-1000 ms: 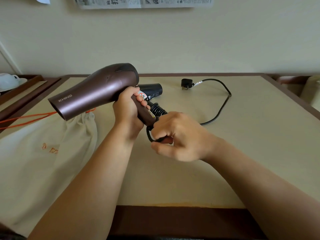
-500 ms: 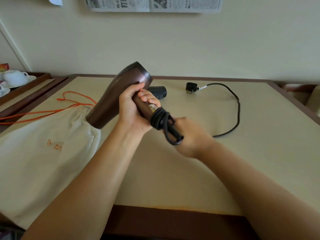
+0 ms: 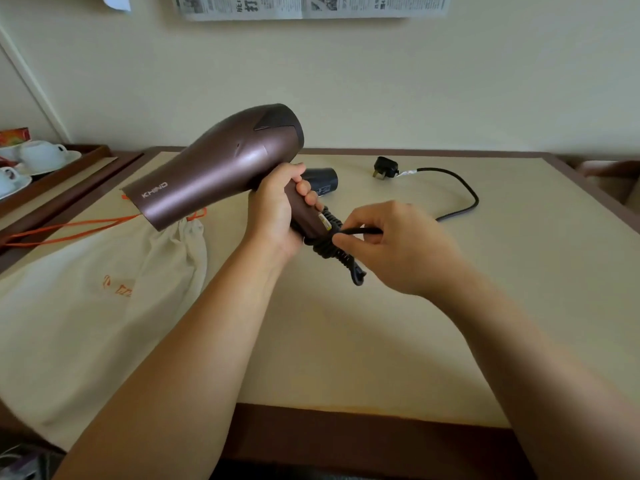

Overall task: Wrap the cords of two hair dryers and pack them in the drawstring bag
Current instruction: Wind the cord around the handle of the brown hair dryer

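Both hands are wrapping: left hand [image 3: 273,216] gripping the brown dryer [image 3: 221,171], right hand [image 3: 391,244] pinching its cord [image 3: 460,199], which is needing another turn next.

Black dryer [image 3: 320,181] mostly hidden behind left hand [image 3: 273,216]; newspaper [image 3: 311,5] cut off.

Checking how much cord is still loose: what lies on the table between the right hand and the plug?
In the head view, only the loose black cord curves from the right hand to the plug; otherwise bare table.

Bronze-brown hair dryer [image 3: 214,174], black cord [image 3: 460,202]
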Available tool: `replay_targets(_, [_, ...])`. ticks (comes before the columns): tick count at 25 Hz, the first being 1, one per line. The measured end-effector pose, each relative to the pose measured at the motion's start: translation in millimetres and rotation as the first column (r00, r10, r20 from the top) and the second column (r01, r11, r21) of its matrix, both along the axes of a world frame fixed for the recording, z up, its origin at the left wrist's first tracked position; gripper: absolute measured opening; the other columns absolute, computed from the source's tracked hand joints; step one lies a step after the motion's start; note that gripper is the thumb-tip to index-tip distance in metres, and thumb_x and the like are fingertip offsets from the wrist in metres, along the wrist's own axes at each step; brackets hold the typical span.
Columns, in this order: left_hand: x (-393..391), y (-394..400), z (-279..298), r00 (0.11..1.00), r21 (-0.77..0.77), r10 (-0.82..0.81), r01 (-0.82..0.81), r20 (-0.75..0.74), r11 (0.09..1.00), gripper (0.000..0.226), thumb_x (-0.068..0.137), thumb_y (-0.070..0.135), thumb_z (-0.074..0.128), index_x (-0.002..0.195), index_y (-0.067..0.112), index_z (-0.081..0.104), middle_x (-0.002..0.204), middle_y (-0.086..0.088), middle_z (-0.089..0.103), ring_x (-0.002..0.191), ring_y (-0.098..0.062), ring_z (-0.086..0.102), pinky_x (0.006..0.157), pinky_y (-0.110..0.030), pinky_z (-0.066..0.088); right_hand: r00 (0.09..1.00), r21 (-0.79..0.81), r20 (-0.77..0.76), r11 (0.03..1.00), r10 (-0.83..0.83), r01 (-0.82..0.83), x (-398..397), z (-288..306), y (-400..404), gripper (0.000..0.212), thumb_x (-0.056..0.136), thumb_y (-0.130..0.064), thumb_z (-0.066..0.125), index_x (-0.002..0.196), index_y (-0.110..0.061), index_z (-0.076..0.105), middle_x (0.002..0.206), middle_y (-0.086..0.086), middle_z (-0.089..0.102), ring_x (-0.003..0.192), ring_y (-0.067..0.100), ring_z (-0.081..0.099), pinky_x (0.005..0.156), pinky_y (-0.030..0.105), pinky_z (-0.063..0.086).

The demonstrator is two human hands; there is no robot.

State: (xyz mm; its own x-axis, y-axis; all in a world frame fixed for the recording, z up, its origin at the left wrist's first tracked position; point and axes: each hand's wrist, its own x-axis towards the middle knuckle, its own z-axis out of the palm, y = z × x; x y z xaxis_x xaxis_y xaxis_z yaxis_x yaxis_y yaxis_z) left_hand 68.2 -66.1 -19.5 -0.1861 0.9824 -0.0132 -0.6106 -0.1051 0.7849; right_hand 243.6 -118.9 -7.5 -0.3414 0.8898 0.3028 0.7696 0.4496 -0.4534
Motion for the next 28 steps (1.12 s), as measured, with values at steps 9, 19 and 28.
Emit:
replay_targets(9, [1, -5, 1, 0.994, -0.044, 0.103, -0.102, 0.029, 0.994, 0.023, 0.092, 0.008, 0.062, 0.072, 0.012, 0.050, 0.054, 0.000, 0.043, 0.044, -0.015, 0.040, 0.050, -0.027, 0.042, 0.946, 0.246, 0.302, 0.949, 0.119, -0.198, -10, -4, -14, 0.026, 0.093, -0.053, 0.053, 0.093, -0.031, 0.068, 0.068, -0.006, 0.055, 0.069, 0.029, 0.057, 0.057, 0.032, 0.037])
replay_targets(19, [-1, -20, 15, 0.907, 0.009, -0.198, 0.210, 0.371, 0.978, 0.033, 0.091, 0.015, 0.059, 0.061, 0.017, 0.044, 0.053, 0.009, 0.040, 0.042, -0.006, 0.040, 0.044, -0.020, 0.041, 0.973, 0.079, 0.184, 0.985, 0.137, -0.153, -2, -18, 20, 0.019, 0.099, -0.045, 0.040, 0.085, -0.032, 0.038, 0.075, -0.001, 0.059, 0.073, 0.034, 0.057, 0.059, 0.037, 0.042])
replay_targets(28, [20, -24, 9, 0.919, 0.135, -0.161, 0.119, 0.360, 0.984, 0.030, 0.094, 0.017, 0.062, 0.069, 0.016, 0.047, 0.061, 0.006, 0.042, 0.051, -0.010, 0.041, 0.057, -0.023, 0.044, 0.895, -0.431, -0.383, 0.813, 0.228, -0.392, -26, -48, -1, 0.035, 0.107, -0.021, 0.041, 0.105, 0.003, 0.067, 0.090, 0.022, 0.066, 0.078, 0.033, 0.058, 0.073, 0.039, 0.047])
